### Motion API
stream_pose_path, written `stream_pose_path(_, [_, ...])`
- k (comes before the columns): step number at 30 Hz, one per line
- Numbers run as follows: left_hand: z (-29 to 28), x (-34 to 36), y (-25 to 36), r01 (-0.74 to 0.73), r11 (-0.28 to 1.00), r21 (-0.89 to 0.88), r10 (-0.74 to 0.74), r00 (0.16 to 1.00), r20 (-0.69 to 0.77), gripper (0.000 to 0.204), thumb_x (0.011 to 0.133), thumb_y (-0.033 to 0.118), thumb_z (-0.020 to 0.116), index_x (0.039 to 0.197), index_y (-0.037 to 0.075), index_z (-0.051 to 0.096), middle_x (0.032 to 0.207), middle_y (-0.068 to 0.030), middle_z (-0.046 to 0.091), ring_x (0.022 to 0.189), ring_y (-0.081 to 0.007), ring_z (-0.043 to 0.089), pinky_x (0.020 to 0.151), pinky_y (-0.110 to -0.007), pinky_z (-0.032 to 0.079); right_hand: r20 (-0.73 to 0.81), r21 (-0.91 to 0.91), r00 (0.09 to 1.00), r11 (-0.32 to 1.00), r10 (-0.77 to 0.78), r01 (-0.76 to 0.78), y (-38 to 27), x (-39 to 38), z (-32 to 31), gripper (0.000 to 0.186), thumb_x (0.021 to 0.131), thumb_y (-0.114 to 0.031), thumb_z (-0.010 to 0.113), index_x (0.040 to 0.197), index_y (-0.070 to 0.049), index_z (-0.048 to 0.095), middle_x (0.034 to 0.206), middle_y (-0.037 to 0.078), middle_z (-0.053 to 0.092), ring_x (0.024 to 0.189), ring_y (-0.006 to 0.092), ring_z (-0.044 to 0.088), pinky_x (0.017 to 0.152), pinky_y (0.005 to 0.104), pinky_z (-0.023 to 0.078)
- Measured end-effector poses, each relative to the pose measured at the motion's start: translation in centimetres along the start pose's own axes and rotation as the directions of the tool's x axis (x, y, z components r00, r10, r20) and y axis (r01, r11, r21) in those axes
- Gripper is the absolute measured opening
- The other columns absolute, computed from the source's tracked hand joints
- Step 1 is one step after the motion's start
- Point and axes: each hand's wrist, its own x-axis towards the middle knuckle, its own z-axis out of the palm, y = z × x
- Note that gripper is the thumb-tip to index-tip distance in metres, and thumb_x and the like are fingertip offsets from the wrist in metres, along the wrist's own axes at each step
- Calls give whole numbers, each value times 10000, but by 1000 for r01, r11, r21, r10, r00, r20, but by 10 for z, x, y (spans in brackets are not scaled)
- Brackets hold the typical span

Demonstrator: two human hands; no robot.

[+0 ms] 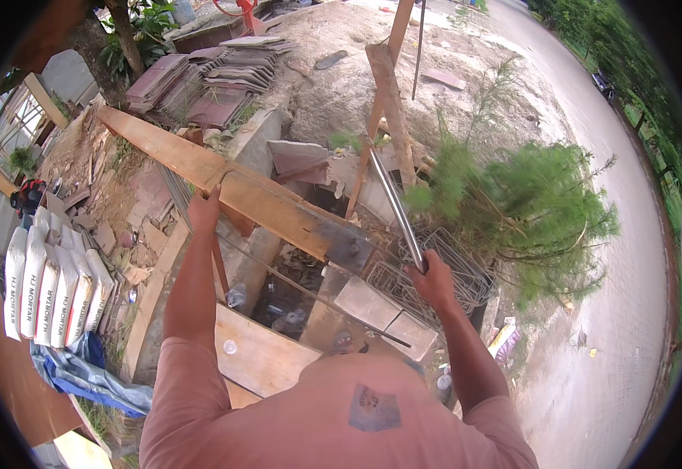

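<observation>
My left hand [204, 209] grips the near edge of a long wooden board [267, 209], its fingers closed on the wood. The board slants from the upper left down to the middle, and a dark grey patch marks its lower right end. In my right hand [432, 280] is a shiny metal rod [394, 202], held by its lower end and pointing up and away. Its far tip is apart from the board, near two crossed wooden posts [388, 94]. Just beyond my right hand lies a pile of bent steel bars [470, 270].
Below the board is a pit with rubble and plastic bottles [237, 295]. A thin dark rod [341, 309] crosses it. White sacks [52, 277] are stacked at left, with roof tiles [224, 74] behind. A feathery green plant [529, 211] stands at right beside a paved road [622, 234].
</observation>
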Motion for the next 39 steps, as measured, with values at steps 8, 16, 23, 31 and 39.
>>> stream_pose_path(8, [68, -16, -20, -108, 959, 263, 80, 990, 112, 413, 829, 376, 672, 980, -7, 631, 1216, -227, 532, 1022, -362, 602, 865, -447, 479, 158, -103, 922, 935, 353, -340, -26, -14, 4, 375, 829, -303, 686, 959, 19, 547, 770, 239, 618, 774, 402, 637, 672, 466, 484])
stream_pose_path(16, [80, 3, 14, -360, 811, 462, 205, 913, 352, 610, 910, 467, 520, 1351, 50, 461, 1432, -180, 382, 1357, -350, 340, 1083, -598, 248, 159, -112, 958, 968, 240, -224, -30, 2, 41, 366, 830, -296, 686, 895, 29, 532, 736, 220, 599, 692, 384, 596, 639, 453, 445])
stream_pose_path(23, [103, 39, -9, -325, 791, 518, 64, 886, 459, 795, 948, 596, 304, 1496, 32, 190, 1581, -137, 120, 1463, -300, 95, 1141, -575, 100, 188, -98, 955, 972, 229, -214, -52, 25, 61, 368, 824, -282, 680, 924, 42, 535, 791, 253, 611, 766, 424, 603, 699, 464, 446])
stream_pose_path(31, [100, 48, -16, -404, 739, 539, 118, 865, 487, 759, 961, 571, 306, 1493, 39, 211, 1578, -136, 134, 1460, -295, 112, 1141, -569, 120, 147, -173, 969, 970, 197, -171, -16, -12, -11, 293, 835, -239, 693, 893, 2, 537, 755, 129, 618, 665, 172, 572, 571, 338, 425])
stream_pose_path(39, [90, 59, -31, -481, 699, 529, 184, 836, 517, 703, 964, 533, 352, 1471, 52, 272, 1562, -136, 186, 1440, -305, 187, 1130, -551, 184, 153, -240, 959, 950, 241, -200, 31, -54, -34, 255, 828, -158, 704, 908, 6, 526, 770, 127, 644, 699, 176, 616, 636, 317, 479])
